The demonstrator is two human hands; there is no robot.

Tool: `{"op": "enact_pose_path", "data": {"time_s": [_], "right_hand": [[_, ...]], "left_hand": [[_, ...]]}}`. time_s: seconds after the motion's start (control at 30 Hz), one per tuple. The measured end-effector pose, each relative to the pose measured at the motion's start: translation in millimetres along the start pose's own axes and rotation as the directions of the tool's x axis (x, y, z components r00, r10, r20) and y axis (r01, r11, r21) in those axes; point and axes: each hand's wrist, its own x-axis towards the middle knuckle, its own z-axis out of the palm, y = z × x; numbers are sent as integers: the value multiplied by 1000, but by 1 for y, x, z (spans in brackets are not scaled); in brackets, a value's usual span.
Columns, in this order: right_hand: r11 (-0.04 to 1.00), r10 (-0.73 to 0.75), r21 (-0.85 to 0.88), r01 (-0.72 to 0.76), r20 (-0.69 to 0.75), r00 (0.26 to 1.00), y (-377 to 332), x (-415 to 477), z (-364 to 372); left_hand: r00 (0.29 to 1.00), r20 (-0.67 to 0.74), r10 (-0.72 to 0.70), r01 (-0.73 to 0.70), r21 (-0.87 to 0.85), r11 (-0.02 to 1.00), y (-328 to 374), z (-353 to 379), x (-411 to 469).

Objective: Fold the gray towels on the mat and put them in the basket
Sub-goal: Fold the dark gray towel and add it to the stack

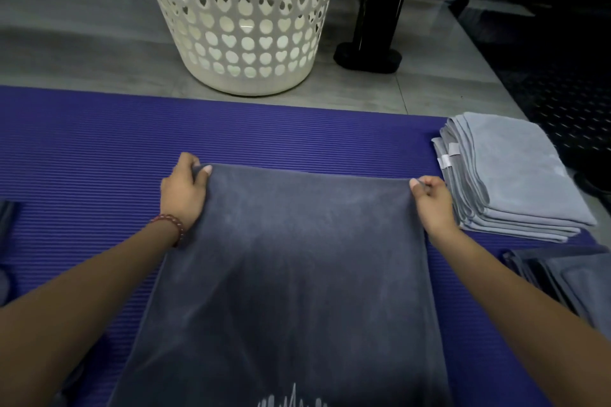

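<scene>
Your dark gray towel (291, 274) lies flat on the purple mat (82, 142), its long axis running straight away from you toward the cream basket (244, 20). Your left hand (183, 190) pinches its far left corner and your right hand (431, 200) its far right corner. Light gray folded towels (515, 175) sit stacked just right

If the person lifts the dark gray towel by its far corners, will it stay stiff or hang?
Probably it hangs limp: the dark gray towel bunches where the left hand and right hand pinch its corners. It seems light: fingertip pinches hold it.
</scene>
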Motion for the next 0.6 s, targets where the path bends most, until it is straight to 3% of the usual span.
{"op": "enact_pose_path", "data": {"time_s": [0.07,0.2,0.37,0.43,0.5,0.53,0.6], "right_hand": [[999,-40,-2,40,-56,998,-3,-1,3],[992,-17,-128,4,-105,994,-2,-5,13],[923,73,-366,-119,-137,988,-7,-3,25],[890,34,-443,-106,-167,985,-12,-5,31],[835,-145,-550,10,-202,969,-17,-13,37],[801,-277,-583,138,-158,948,-21,-21,40],[679,-479,-557,479,160,863,-27,-44,50]], "left_hand": [[1000,4,12,-11,-96,995,0,-5,-1],[997,37,61,-65,140,988,-6,-3,10],[998,9,57,-57,270,961,-18,-1,32],[998,12,54,-55,301,952,-15,0,36],[991,-25,133,-118,324,939,-5,-1,28],[967,-8,255,-236,343,909,0,-1,20],[815,217,537,-578,375,725,6,4,-2]]}}
